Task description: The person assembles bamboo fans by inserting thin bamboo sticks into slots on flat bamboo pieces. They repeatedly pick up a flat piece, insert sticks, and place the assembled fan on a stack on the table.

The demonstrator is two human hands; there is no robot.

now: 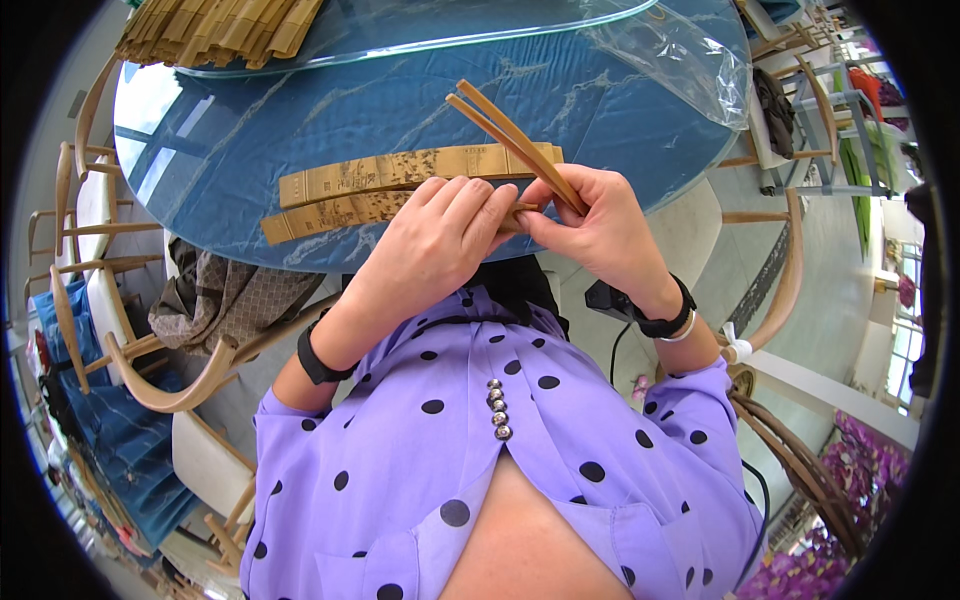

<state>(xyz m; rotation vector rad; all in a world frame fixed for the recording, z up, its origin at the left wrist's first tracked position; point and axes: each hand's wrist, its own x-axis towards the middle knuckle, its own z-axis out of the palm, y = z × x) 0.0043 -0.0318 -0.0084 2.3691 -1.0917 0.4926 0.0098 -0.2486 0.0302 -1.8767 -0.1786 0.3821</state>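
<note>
A pair of wooden chopsticks (515, 140) is gripped in my right hand (600, 220), their thin ends slanting up and to the left. My left hand (435, 240) is closed on a brown paper chopstick sleeve (335, 215) with dark print, whose far end reaches out to the left. Both hands meet at the sleeve's right end, where fingers hide the detail. Just beyond it lies another brown printed sleeve (400, 170), flat on the blue table and partly behind my right hand.
The round blue marbled table (240, 160) carries a glass turntable (420, 55). A heap of brown paper sleeves (220, 30) sits at the far left, a clear plastic bag (675, 60) at the far right. Wooden chairs (190, 385) stand around, one with a patterned cloth item (235, 300).
</note>
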